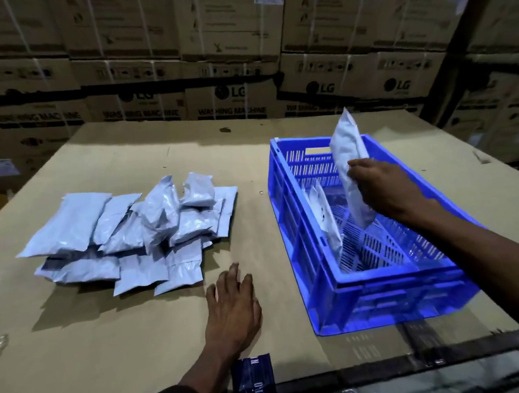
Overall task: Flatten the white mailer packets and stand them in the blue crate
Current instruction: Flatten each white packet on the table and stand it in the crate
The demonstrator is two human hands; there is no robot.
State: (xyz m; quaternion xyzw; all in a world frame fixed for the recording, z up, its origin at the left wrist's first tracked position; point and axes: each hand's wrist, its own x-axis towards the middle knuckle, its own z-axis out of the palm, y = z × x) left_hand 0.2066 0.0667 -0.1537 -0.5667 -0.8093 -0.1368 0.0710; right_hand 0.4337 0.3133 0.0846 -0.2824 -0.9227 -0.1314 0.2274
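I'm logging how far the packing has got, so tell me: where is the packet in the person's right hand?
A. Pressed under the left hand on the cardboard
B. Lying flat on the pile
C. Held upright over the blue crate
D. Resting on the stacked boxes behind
C: the right hand grips the packet upright above the blue crate, while the left hand lies flat on the cardboard, holding nothing.
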